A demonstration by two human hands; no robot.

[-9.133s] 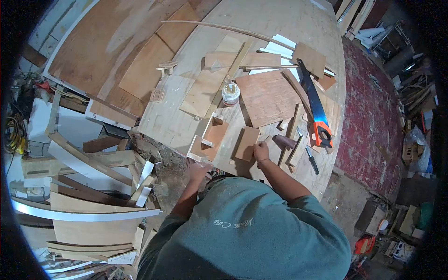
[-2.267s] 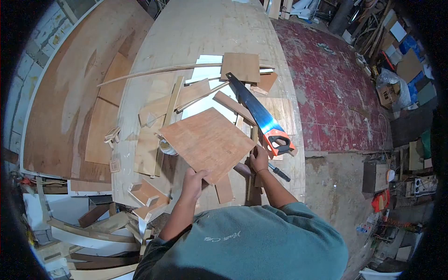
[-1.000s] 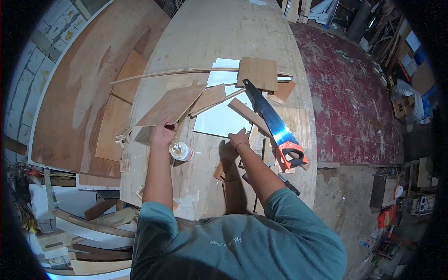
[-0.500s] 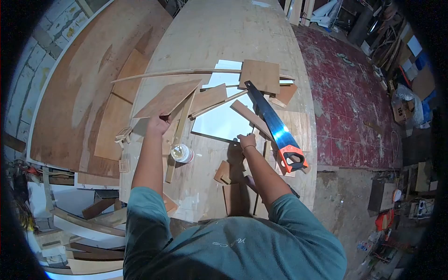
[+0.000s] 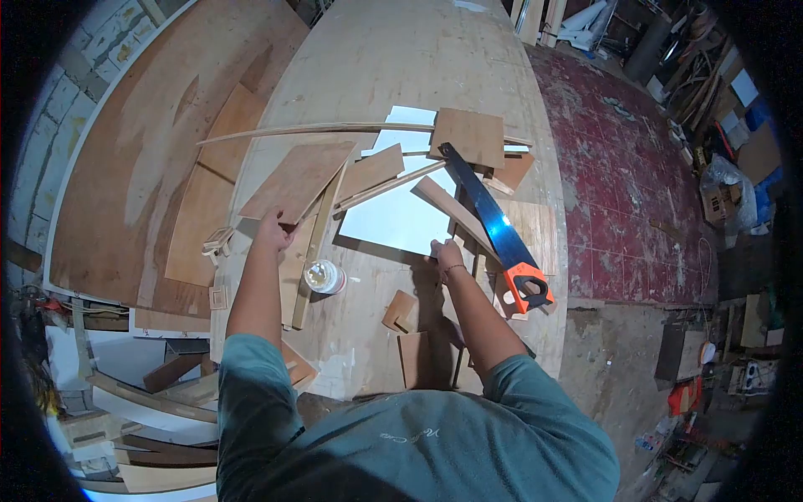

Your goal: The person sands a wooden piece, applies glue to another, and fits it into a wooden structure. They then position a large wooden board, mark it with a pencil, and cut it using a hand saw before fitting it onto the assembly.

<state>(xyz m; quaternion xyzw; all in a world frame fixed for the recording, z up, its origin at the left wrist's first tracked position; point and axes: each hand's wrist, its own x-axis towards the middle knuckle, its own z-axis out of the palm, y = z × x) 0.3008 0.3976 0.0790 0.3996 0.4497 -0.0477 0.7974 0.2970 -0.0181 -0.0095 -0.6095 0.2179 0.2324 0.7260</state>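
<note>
My left hand [image 5: 274, 233] is closed on the lower edge of a brown plywood panel [image 5: 303, 177], which lies tilted at the left of the bench. The fingers of my right hand [image 5: 446, 253] are bent together at the near right corner of a white sheet [image 5: 386, 219]; what they pinch is too small to make out. Wood strips [image 5: 391, 186] and a small plywood piece [image 5: 371, 171] lie over the sheet. Right of my right hand is a handsaw [image 5: 493, 219] with an orange and black handle. An open white tub [image 5: 325, 277] stands between my forearms.
A square plywood piece [image 5: 468, 137] and a long thin strip [image 5: 288, 131] lie across the workbench [image 5: 401, 50]. Small wood offcuts [image 5: 413, 358] are near my body. A large wooden panel [image 5: 125, 159] is on the left, with red floor [image 5: 623, 184] to the right.
The plywood panel in my left hand is lower and flatter. My left hand has moved slightly down and left. My right hand has shifted slightly right, and the white sheet slightly left.
</note>
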